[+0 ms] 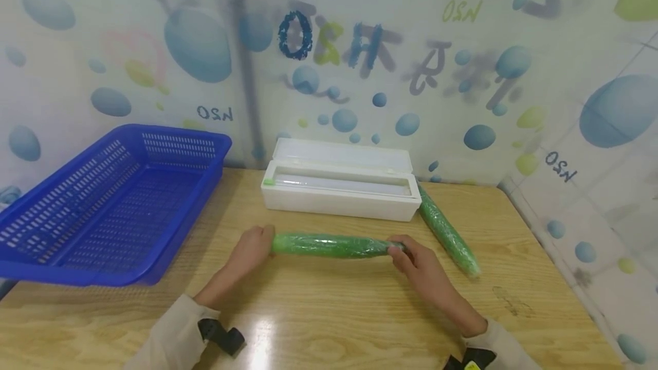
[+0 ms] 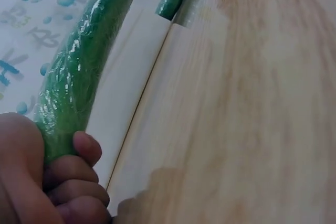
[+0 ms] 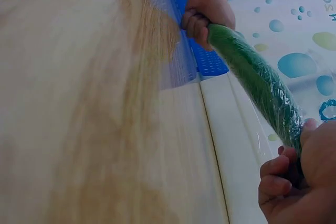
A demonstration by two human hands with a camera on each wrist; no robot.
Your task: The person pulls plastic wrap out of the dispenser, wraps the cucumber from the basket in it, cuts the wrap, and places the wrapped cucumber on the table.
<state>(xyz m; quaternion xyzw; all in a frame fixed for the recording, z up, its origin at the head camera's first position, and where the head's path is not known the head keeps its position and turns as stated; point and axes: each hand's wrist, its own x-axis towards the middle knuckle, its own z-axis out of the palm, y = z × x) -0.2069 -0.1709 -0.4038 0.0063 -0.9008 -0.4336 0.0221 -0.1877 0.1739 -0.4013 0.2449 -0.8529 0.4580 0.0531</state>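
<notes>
A long green cucumber (image 1: 331, 245) in clear plastic wrap is held level above the table, between both hands. My left hand (image 1: 255, 247) grips its lighter end, the fingers curled round it in the left wrist view. At the darker, narrower end, my right hand (image 1: 418, 261) pinches the wrapped tip between thumb and fingers. Just behind stands a long white box (image 1: 341, 203) with its lid raised and a pale roll inside. A second wrapped cucumber (image 1: 448, 233) lies slanting on the table, its far end against the box's right side.
A blue plastic basket (image 1: 187, 210) with slotted walls occupies the left side of the wooden table (image 1: 329, 313). Behind the table rises a wall (image 1: 360, 101) patterned with bubbles and letters, and another wall borders the right edge.
</notes>
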